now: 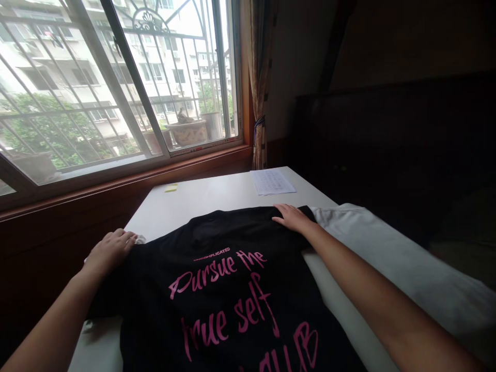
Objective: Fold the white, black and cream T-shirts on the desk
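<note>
A black T-shirt (225, 227) lies spread out over a white table, its neckline towards the far side. Pink lettering on it includes "Pursue the true self". My left hand (110, 250) rests at the shirt's left shoulder and sleeve, fingers extended and close together. Beside its fingertips is a small crumpled white thing (140, 239) whose kind I cannot make out. On the right shoulder of the shirt, near the sleeve, my right hand (290, 216) lies flat with its fingers stretched out. The lower part of the shirt runs out of view.
Pale cloth (372, 243) lies along the table's right side. Towards the back of the white table (205, 191) are printed sheets (273, 182) and a yellow sticky note (171, 188). Beyond stand a barred window (127, 77) and a tied curtain (260, 93).
</note>
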### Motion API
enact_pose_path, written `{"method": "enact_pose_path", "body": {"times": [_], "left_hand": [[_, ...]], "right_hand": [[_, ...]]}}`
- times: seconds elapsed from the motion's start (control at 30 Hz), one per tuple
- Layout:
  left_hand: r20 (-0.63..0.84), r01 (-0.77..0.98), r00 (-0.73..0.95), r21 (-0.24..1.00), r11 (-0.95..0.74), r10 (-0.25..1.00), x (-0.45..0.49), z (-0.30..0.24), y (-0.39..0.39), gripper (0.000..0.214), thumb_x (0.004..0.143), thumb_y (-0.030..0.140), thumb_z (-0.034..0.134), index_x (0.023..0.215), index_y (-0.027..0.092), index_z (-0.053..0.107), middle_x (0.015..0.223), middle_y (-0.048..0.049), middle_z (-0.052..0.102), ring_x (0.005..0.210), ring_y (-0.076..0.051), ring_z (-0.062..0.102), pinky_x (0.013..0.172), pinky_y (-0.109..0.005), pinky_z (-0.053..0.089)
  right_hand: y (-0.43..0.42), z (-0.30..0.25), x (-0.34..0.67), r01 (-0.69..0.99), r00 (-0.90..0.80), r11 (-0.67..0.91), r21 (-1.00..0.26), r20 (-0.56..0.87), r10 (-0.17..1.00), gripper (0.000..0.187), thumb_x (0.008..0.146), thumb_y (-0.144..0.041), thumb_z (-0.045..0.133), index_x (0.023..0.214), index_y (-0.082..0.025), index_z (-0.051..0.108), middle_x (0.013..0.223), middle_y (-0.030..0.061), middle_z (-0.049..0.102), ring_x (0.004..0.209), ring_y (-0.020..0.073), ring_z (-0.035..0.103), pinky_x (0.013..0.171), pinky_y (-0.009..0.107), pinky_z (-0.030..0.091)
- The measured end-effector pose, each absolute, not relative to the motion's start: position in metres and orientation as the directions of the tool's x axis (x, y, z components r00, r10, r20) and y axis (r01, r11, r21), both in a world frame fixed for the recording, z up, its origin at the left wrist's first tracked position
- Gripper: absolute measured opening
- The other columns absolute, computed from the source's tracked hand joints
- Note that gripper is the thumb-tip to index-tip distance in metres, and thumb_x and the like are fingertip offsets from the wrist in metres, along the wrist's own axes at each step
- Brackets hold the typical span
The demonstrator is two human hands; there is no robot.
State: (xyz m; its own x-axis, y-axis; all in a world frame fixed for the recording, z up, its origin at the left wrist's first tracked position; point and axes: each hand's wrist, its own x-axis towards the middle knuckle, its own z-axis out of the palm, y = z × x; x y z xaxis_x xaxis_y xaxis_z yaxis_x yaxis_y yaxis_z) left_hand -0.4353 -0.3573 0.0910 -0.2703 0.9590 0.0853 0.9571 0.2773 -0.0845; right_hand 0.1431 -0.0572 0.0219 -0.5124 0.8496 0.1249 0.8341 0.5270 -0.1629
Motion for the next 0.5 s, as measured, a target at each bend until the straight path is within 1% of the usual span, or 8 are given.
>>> {"method": "enact_pose_path", "body": {"times": [0.07,0.13,0.2,0.27,0.33,0.37,0.43,0.5], "left_hand": [[0.061,0.973,-0.202,-0.100,0.208,0.977,-0.421,0.080,-0.342,0.049,0.096,0.041,0.036,0.127,0.019,0.068,0.128,-0.0167,0.066,0.119,-0.036,0.058,0.102,-0.048,0.044],[0.029,0.979,-0.191,-0.060,0.193,0.981,-0.407,0.069,-0.327,0.054,0.096,0.051,0.038,0.129,0.018,0.066,0.126,-0.0158,0.067,0.119,-0.035,0.059,0.104,-0.046,0.043],[0.000,0.977,-0.214,-0.023,0.213,0.977,-0.396,0.059,-0.314,0.060,0.094,0.060,0.042,0.130,0.018,0.065,0.123,-0.0162,0.067,0.116,-0.034,0.061,0.102,-0.045,0.045],[-0.031,0.976,-0.218,-0.012,0.217,0.976,-0.390,0.052,-0.305,0.061,0.091,0.063,0.045,0.128,0.019,0.065,0.123,-0.0166,0.066,0.115,-0.034,0.061,0.100,-0.045,0.046],[-0.056,0.970,-0.244,-0.004,0.244,0.968,-0.389,0.049,-0.298,0.057,0.090,0.063,0.047,0.122,0.020,0.066,0.122,-0.0170,0.065,0.116,-0.035,0.060,0.097,-0.045,0.047],[-0.069,0.965,-0.261,0.004,0.262,0.963,-0.390,0.048,-0.295,0.055,0.090,0.063,0.048,0.120,0.020,0.066,0.123,-0.0175,0.065,0.116,-0.036,0.060,0.096,-0.045,0.048],[-0.096,0.956,-0.290,0.022,0.294,0.952,-0.394,0.047,-0.291,0.053,0.089,0.061,0.050,0.116,0.019,0.066,0.125,-0.0187,0.064,0.117,-0.036,0.060,0.095,-0.044,0.048],[-0.129,0.948,-0.308,0.038,0.315,0.943,-0.398,0.048,-0.286,0.049,0.089,0.057,0.053,0.116,0.018,0.064,0.122,-0.0182,0.067,0.111,-0.034,0.064,0.090,-0.041,0.050]], "right_hand": [[-0.057,0.020,0.141,0.854,-0.486,0.500,-0.146,0.119,0.866,0.056,0.099,-0.044,0.053,0.150,-0.022,0.046,0.149,0.0147,0.053,0.136,0.0320,0.050,0.116,0.047,0.034],[-0.058,0.019,0.136,0.875,-0.452,0.467,-0.130,0.129,0.883,0.053,0.099,-0.037,0.050,0.149,-0.020,0.046,0.145,0.0164,0.056,0.133,0.0328,0.052,0.115,0.049,0.033],[-0.059,0.021,0.131,0.891,-0.421,0.439,-0.117,0.150,0.894,0.050,0.098,-0.032,0.049,0.146,-0.018,0.050,0.140,0.0183,0.058,0.130,0.0334,0.053,0.115,0.050,0.032],[-0.058,0.025,0.127,0.895,-0.413,0.432,-0.114,0.159,0.897,0.042,0.097,-0.034,0.051,0.134,-0.017,0.060,0.131,0.0178,0.062,0.124,0.0327,0.057,0.111,0.047,0.036],[-0.056,0.031,0.126,0.890,-0.421,0.440,-0.122,0.152,0.894,0.033,0.098,-0.038,0.053,0.117,-0.018,0.069,0.121,0.0151,0.067,0.114,0.0301,0.062,0.103,0.041,0.043],[-0.055,0.034,0.127,0.886,-0.426,0.445,-0.128,0.148,0.892,0.031,0.098,-0.041,0.052,0.110,-0.019,0.071,0.118,0.0137,0.068,0.109,0.0286,0.064,0.098,0.039,0.046],[-0.052,0.041,0.132,0.883,-0.428,0.448,-0.139,0.154,0.891,0.032,0.100,-0.043,0.050,0.104,-0.021,0.072,0.116,0.0119,0.069,0.104,0.0266,0.065,0.092,0.035,0.048],[-0.049,0.051,0.140,0.884,-0.420,0.444,-0.144,0.171,0.891,0.032,0.100,-0.043,0.049,0.105,-0.021,0.072,0.119,0.0112,0.069,0.105,0.0262,0.065,0.090,0.034,0.048]]}}
